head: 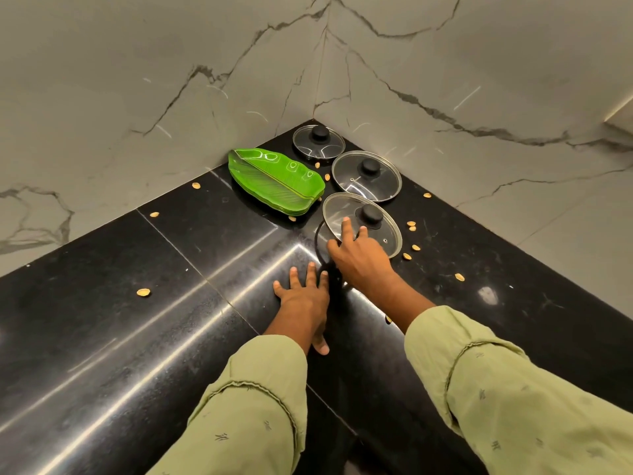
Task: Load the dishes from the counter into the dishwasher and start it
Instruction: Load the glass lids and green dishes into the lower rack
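Three glass lids with black knobs lie in the corner of the black counter (102, 320): a small one (318, 142) at the back, a middle one (366, 175), and the nearest one (363, 221). My right hand (359, 258) grips the nearest lid at its front left rim, fingers over the glass, and that edge is tilted up off the counter. My left hand (305, 299) rests flat on the counter just left of it, fingers spread. A stack of green leaf-shaped plates (274, 181) sits left of the lids.
Several small yellowish shells, one of them (144, 292), are scattered over the counter. Grey marble walls (171, 80) close in the corner at the back and right. The counter's front edge runs under my sleeves.
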`<state>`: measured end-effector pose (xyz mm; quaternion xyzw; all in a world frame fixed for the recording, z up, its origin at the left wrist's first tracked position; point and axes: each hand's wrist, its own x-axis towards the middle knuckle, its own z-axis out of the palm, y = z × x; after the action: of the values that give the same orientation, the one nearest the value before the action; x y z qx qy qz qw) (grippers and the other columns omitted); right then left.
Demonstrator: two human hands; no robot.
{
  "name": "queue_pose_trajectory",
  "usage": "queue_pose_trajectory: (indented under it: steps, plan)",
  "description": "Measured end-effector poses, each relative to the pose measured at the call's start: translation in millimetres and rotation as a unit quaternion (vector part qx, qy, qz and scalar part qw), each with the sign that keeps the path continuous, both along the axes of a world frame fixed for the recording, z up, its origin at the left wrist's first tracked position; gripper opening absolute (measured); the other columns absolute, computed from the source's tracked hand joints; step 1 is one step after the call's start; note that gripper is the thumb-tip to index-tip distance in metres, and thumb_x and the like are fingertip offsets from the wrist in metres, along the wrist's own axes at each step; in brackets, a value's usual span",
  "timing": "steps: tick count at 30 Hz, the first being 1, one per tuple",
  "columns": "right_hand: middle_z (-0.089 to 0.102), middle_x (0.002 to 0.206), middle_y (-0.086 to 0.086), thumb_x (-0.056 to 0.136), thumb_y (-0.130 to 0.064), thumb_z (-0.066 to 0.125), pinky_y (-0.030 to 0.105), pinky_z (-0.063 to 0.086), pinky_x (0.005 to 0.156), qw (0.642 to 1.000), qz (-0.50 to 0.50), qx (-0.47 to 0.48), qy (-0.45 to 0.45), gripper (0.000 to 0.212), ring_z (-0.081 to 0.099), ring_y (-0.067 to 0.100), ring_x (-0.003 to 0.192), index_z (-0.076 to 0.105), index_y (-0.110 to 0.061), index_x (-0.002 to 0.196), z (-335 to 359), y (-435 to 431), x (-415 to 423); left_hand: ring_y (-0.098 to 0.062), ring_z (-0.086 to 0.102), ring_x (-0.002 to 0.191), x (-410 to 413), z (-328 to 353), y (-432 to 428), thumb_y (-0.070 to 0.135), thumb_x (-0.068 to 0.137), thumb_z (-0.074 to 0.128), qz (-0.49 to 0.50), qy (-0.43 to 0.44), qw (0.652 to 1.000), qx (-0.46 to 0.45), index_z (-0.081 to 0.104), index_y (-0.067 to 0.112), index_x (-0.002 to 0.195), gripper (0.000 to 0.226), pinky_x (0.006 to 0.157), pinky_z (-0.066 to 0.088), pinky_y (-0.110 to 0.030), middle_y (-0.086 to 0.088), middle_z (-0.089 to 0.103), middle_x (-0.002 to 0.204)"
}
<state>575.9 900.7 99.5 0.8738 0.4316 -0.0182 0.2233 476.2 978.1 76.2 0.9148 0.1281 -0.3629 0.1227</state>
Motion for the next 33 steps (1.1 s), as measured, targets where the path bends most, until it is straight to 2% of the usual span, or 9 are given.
queue_pose_trajectory:
  steps: [6, 10, 12, 16, 19, 21, 25, 28, 33]
  plan:
    - [0.026, 0.145, 0.043, 0.099, -0.002, 0.044, 0.054, 0.053, 0.084, 0.996, -0.047, 0.065, -0.034, 0.040, 0.049, 0.058, 0.120, 0.030, -0.009, 0.135, 18.9, -13.1, 14.3, -0.044, -0.024, 0.145, -2.3, 3.3, 0.1, 0.039, 0.068, 0.089, -0.007, -0.003, 1.000, 0.002, -0.024, 0.017, 0.153, 0.144, 0.115, 0.003, -0.071, -0.010, -0.036, 0.157]
    - [0.064, 0.107, 0.029, 0.091, 0.002, 0.054, 0.043, 0.050, 0.061, 0.971, -0.140, 0.182, -0.064, 0.068, 0.068, 0.039, 0.080, 0.017, -0.010, 0.147, 31.8, -25.2, 26.2, -0.043, -0.023, 0.146, -3.1, 4.4, 0.2, 0.039, 0.068, 0.089, -0.006, -0.008, 1.000, -0.001, -0.023, 0.017, 0.154, 0.143, 0.116, 0.004, -0.069, -0.008, -0.034, 0.158]
    - [0.068, 0.100, 0.019, 0.094, -0.003, 0.050, 0.043, 0.052, 0.066, 0.937, -0.219, 0.267, -0.063, 0.047, 0.068, 0.038, 0.083, 0.035, -0.003, 0.138, 43.5, -31.7, 30.7, -0.043, -0.023, 0.146, -3.1, 3.3, 0.6, 0.040, 0.067, 0.089, -0.006, -0.009, 1.000, 0.003, -0.022, 0.018, 0.154, 0.143, 0.115, 0.005, -0.069, -0.008, -0.033, 0.159]
    - [0.065, 0.111, 0.021, 0.095, -0.010, 0.047, 0.040, 0.049, 0.077, 0.741, -0.428, 0.518, 0.000, 0.025, 0.063, 0.040, 0.102, 0.057, 0.000, 0.115, 67.6, -58.9, 37.8, -0.043, -0.022, 0.146, -1.9, 2.3, 0.4, 0.042, 0.066, 0.090, -0.011, -0.008, 1.000, 0.008, -0.023, 0.017, 0.154, 0.145, 0.115, 0.005, -0.070, -0.009, -0.033, 0.159]
    - [0.069, 0.098, 0.019, 0.083, -0.017, 0.051, 0.044, 0.056, 0.079, 0.594, -0.489, 0.631, 0.098, 0.024, 0.066, 0.038, 0.091, 0.064, -0.003, 0.097, 56.4, -82.9, 31.6, -0.043, -0.021, 0.147, -2.5, 3.0, 1.3, 0.042, 0.065, 0.090, -0.009, -0.013, 1.000, 0.006, -0.022, 0.018, 0.154, 0.145, 0.116, 0.005, -0.069, -0.009, -0.032, 0.159]
    - [0.072, 0.083, 0.016, 0.076, -0.020, 0.048, 0.049, 0.058, 0.074, 0.525, -0.497, 0.673, 0.158, 0.018, 0.069, 0.033, 0.079, 0.062, -0.010, 0.082, 37.4, -99.3, 20.9, -0.042, -0.020, 0.147, -3.0, 1.8, 1.5, 0.043, 0.064, 0.091, -0.012, -0.022, 1.000, 0.009, -0.021, 0.019, 0.155, 0.146, 0.116, 0.006, -0.069, -0.008, -0.031, 0.160]
    - [0.068, 0.069, 0.015, 0.091, -0.001, 0.045, 0.027, 0.052, 0.047, 0.354, -0.511, 0.731, 0.283, 0.014, 0.065, 0.019, 0.054, 0.058, -0.006, 0.088, 28.0, -122.0, -34.5, -0.039, -0.016, 0.149, -6.9, -1.8, 6.0, 0.045, 0.061, 0.092, -0.013, -0.054, 0.998, 0.011, -0.015, 0.022, 0.157, 0.145, 0.117, 0.007, -0.066, -0.006, -0.024, 0.163]
    - [0.066, 0.068, 0.015, 0.096, -0.001, 0.042, 0.028, 0.053, 0.044, 0.288, -0.510, 0.743, 0.323, 0.016, 0.066, 0.017, 0.052, 0.058, 0.002, 0.099, 15.4, -142.2, -66.1, -0.036, -0.005, 0.152, -16.3, 2.7, 0.9, 0.047, 0.064, 0.089, -0.053, -0.096, 0.993, 0.042, -0.010, 0.022, 0.158, 0.139, 0.120, 0.009, -0.061, -0.006, -0.011, 0.166]
    - [0.069, 0.078, 0.019, 0.100, -0.004, 0.041, 0.041, 0.060, 0.060, 0.255, -0.499, 0.755, 0.342, 0.020, 0.069, 0.024, 0.066, 0.056, 0.003, 0.111, 5.8, -177.8, -108.5, -0.030, 0.005, 0.153, -51.2, 5.6, -40.4, 0.041, 0.089, 0.069, -0.059, -0.252, 0.960, 0.106, 0.001, 0.018, 0.159, 0.100, 0.121, 0.013, -0.055, -0.008, 0.000, 0.167]
